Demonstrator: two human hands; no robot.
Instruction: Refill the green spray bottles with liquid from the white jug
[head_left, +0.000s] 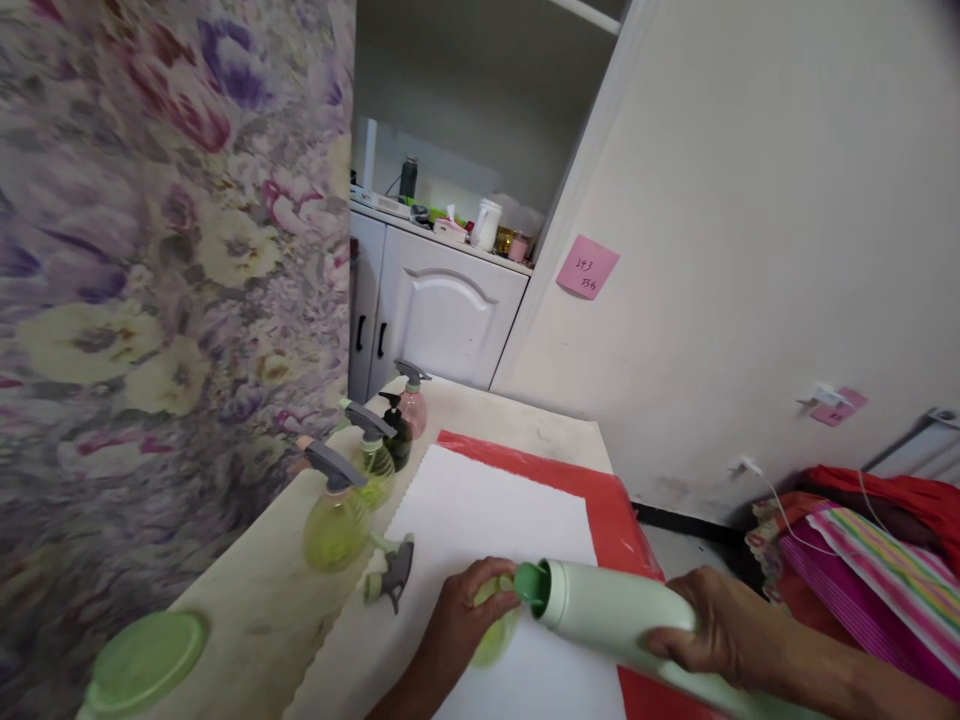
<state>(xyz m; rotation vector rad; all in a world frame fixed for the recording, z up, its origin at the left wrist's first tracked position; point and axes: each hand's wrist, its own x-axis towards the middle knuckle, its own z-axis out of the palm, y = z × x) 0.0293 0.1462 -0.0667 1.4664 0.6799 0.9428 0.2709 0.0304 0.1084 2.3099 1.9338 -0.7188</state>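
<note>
My right hand [712, 630] is wrapped round a long pale green flask [600, 605], tilted nearly level with its mouth to the left. A darker green piece [529, 583] shows at that mouth; I cannot tell if it is a spout or liquid. Directly under it, my left hand [469, 615] grips a yellow-green spray bottle [495, 640] near its top. The bottle has no spray head on it, and the fingers partly cover it. Left of this hand, a grey and green spray head [390, 575] lies on the white sheet [517, 510].
Along the table's left side stand two yellow-green spray bottles [335, 530], a dark pump bottle [397, 435] and a pink spray bottle [412, 405]. A green lid [146, 655] lies near left. Red plastic [611, 510] borders the sheet. Bedding [862, 570] lies right; cabinets [450, 310] stand behind.
</note>
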